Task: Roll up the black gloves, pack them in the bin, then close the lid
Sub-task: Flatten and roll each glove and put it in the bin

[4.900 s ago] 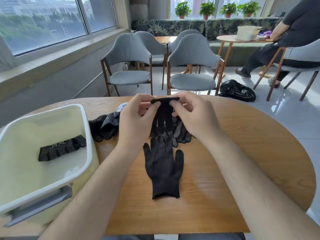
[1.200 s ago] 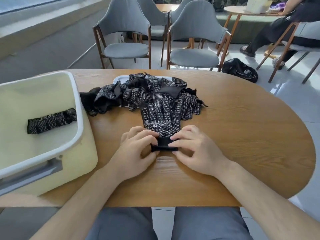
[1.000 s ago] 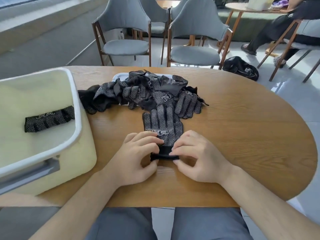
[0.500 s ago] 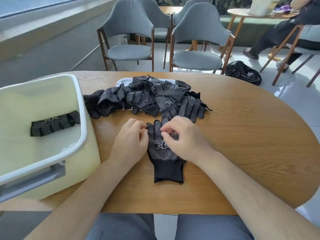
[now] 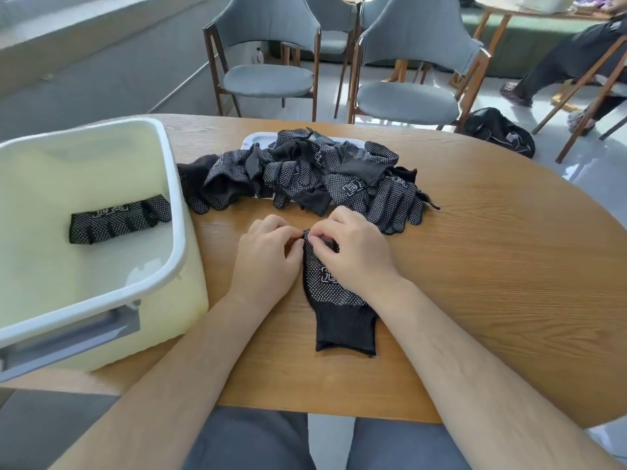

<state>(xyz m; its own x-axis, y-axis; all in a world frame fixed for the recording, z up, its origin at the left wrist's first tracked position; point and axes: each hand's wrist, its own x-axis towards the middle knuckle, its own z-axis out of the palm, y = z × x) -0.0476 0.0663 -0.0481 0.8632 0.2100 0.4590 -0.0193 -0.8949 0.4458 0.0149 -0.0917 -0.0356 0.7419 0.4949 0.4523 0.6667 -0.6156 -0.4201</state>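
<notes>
A black dotted glove [image 5: 334,300] lies on the wooden table [image 5: 492,283] in front of me, cuff toward me. My left hand [image 5: 266,262] and my right hand [image 5: 353,252] both pinch its finger end, which is folded over under my fingertips. A pile of black dotted gloves [image 5: 315,174] lies further back and covers most of the white lid [image 5: 254,140]. The pale yellow bin [image 5: 101,300] with a white rim stands open on my left, with one rolled glove [image 5: 118,220] inside.
Grey chairs [image 5: 268,52] stand beyond the far table edge. A black bag [image 5: 498,130] lies on the floor at right, near a seated person [image 5: 576,56]. The bin's grey handle [image 5: 71,337] faces me.
My hands left the cuff and moved up to the fingertip end of the glove, which now starts to fold over. Earlier I laid this glove down on another one.
</notes>
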